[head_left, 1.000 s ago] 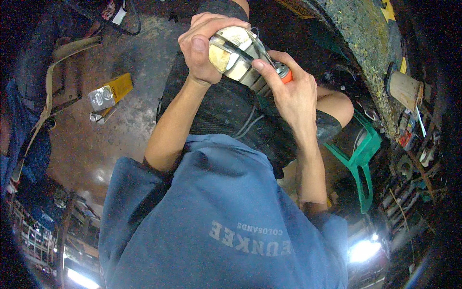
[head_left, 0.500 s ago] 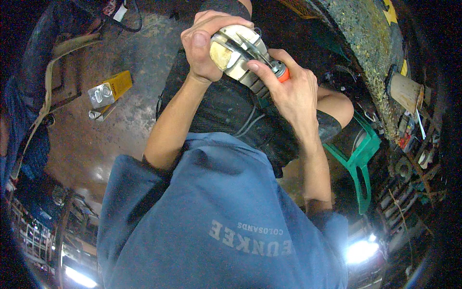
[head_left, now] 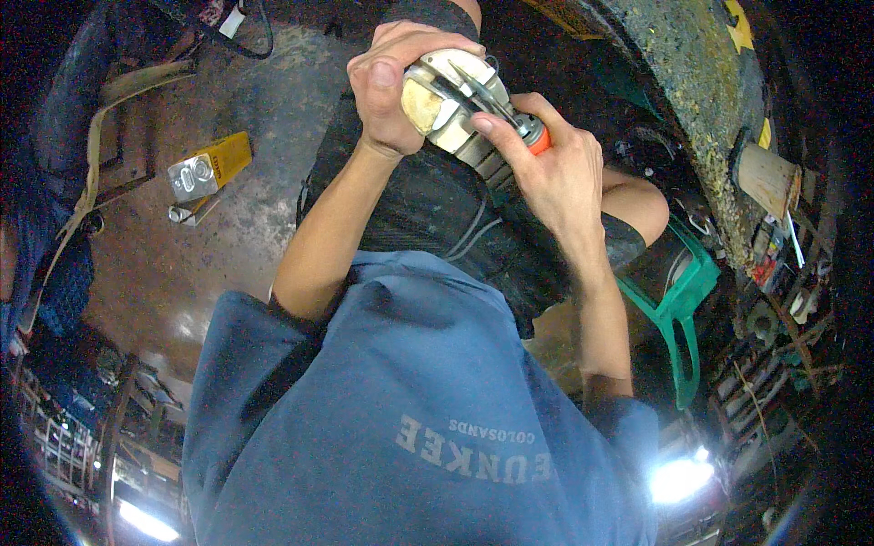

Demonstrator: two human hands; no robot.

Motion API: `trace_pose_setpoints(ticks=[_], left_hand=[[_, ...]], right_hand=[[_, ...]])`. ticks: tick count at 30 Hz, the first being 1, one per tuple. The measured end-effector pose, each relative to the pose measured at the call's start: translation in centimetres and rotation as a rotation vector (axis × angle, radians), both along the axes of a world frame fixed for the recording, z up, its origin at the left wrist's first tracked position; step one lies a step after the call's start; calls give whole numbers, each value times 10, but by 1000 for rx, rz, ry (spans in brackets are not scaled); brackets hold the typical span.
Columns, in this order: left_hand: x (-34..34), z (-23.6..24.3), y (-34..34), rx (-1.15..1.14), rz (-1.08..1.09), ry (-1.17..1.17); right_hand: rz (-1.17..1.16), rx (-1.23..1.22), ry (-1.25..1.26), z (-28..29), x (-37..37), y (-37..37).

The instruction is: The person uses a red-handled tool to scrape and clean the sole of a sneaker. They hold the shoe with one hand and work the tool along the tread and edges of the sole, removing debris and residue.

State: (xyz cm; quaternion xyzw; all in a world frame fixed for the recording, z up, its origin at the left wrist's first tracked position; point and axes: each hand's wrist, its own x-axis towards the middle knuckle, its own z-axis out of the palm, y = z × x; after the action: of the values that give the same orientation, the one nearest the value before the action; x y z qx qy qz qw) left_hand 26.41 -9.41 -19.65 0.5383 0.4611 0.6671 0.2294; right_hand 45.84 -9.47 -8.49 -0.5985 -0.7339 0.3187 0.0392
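Observation:
Above my lap I hold a cream and yellowish rounded piece with ribbed lower edges [head_left: 424, 102]; I cannot make out its exact kind. My left hand [head_left: 387, 77] is closed round its left and far side, the thumb pressed along it. My right hand [head_left: 557, 168] grips a slim grey metal tool with an orange end [head_left: 539, 140], thumb on the near side and fingers round the far side. The tool's dark shaft lies across the cream piece. Part of the tool and the piece's underside are hidden by my hands.
A yellow can with a metallic top [head_left: 209, 168] lies on the stained floor [head_left: 273, 100] to the left. At the right stand a green plastic chair [head_left: 678, 291] and a rough, crusted edge [head_left: 678, 100]. A dirty pale container [head_left: 767, 175] is beyond it.
Both hands, the cream piece and the tool have shifted very slightly to the right in the picture. The grips look the same.

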Motion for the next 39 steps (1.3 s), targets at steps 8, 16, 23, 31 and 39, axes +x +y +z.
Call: trace_pose_setpoints(ticks=[8,16,23,31,39], left_hand=[[0,1,-1,-8,0,0],[-1,0,0,9,-9,-5],[-1,-2,0,12,-13,12],[-2,-4,0,6,-10,10],[-2,-4,0,-1,-11,11]], right_hand=[[14,-11,-31,4,1,1],[-75,-57,10,4,6,-3],[-89,-63,55,1,3,0],[-47,-85,73,2,-2,6],[15,-83,37,4,-4,11]])
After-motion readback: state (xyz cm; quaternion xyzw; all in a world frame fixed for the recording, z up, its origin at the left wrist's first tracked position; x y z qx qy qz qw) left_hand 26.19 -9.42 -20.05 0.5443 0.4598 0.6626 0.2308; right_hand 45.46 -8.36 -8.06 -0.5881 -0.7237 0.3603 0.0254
